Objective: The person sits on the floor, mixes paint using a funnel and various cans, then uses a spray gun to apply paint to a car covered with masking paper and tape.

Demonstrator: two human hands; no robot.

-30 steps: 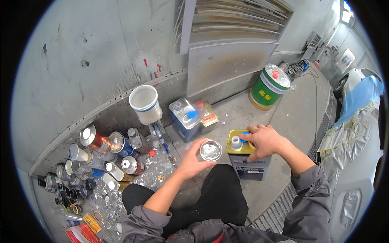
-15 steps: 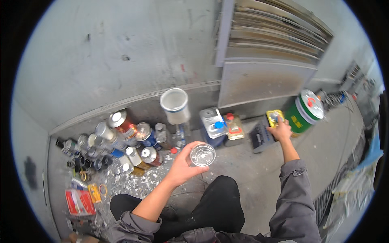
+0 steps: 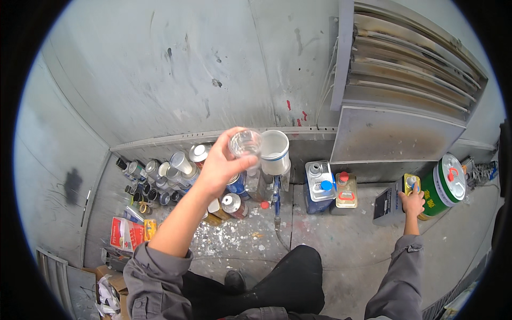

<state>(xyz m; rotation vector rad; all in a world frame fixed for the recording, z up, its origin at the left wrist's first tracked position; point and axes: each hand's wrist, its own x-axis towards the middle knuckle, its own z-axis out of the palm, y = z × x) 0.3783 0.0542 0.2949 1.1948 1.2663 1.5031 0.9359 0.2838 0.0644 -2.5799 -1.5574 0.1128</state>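
Raised in front of the wall, my left hand [image 3: 221, 162] is closed around a clear plastic cup [image 3: 245, 144]. The cup is tilted and has what looks like clear liquid in it. It is beside a white open-topped spray gun cup [image 3: 275, 146], which has a blue-handled part [image 3: 276, 194] below it. At the right, my right hand [image 3: 412, 204] has its fingers on the grey cap [image 3: 411, 181] of a dark rectangular can [image 3: 388, 205] with a yellow top. The fingers partly cover that top.
A blue-capped metal can [image 3: 320, 186] and a red-capped can [image 3: 345, 194] stand between my hands. Past my right hand is a green drum [image 3: 440, 192]. Several cans and cups [image 3: 154, 170] crowd the left floor, near a red-and-white packet [image 3: 125, 233] and a cardboard box [image 3: 114, 280].
My left hand has raised the plastic cup up and leftward, near the spray gun cup. The view has shifted. My right hand stays at the dark can, its grey cap now showing.
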